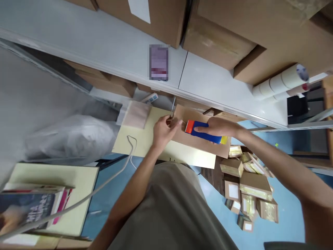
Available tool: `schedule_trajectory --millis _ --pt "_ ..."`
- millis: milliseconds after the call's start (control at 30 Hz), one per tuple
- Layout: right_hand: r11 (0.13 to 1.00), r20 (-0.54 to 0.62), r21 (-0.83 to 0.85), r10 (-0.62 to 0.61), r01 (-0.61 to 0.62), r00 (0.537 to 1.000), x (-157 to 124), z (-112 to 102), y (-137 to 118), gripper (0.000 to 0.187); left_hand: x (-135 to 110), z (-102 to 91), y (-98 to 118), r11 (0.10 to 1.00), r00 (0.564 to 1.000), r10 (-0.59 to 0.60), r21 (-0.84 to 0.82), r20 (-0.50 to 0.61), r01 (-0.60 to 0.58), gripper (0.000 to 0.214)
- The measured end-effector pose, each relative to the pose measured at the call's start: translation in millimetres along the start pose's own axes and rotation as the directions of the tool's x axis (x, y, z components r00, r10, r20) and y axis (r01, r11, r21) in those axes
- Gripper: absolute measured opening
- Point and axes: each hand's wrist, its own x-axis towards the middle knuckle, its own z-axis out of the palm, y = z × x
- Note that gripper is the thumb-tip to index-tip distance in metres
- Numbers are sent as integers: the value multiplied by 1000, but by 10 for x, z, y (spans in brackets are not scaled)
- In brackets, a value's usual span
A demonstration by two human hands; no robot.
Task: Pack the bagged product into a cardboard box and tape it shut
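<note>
My right hand [217,127] is closed around a blue tape dispenser [201,133] with an orange-red end and a yellow end, and presses it on a flat brown cardboard box [200,144]. My left hand [163,131] pinches the box's left edge, fingers curled. The box lies on a pale yellow board [137,139] in front of me.
A white shelf [104,45] above carries large cardboard boxes [221,31] and tape rolls [282,83]. Several small taped boxes [247,187] are piled on the blue floor at the right. A grey bag [70,139] lies left, books [28,205] at lower left, with a grey cable [104,184] running past them.
</note>
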Motion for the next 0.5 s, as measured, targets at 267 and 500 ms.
schedule_trajectory --millis 267,500 --pt "972 151 198 -156 125 976 104 -65 207 66 -100 335 101 995 960 -94 16 -264 102 26" --pt "976 285 219 -88 25 955 -570 -340 1477 72 -156 391 30 994 952 -36 87 -303 66 31"
